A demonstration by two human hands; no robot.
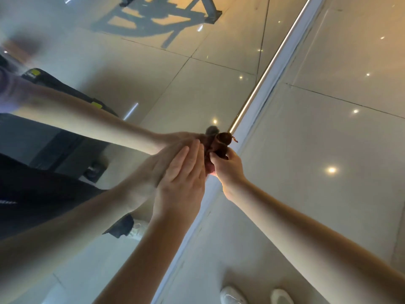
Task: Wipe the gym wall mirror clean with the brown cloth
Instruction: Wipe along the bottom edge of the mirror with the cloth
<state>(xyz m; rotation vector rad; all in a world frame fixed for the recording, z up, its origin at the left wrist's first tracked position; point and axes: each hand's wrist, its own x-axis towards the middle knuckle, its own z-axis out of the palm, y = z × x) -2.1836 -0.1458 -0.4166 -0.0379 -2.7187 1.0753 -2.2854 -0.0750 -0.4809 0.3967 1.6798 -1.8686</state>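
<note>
My right hand (229, 170) pinches the bunched brown cloth (221, 143) against the mirror (131, 73), low down near the floor (328, 132). My left hand (182, 174) lies just beside the cloth, fingers straight and together, seemingly flat on the glass.

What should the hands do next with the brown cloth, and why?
Probably open the brown cloth out flat before wiping the mirror. The right hand pinches it as a bunched wad near the mirror's bottom edge, and the left hand lies open beside it, so little cloth would meet the glass.
</note>
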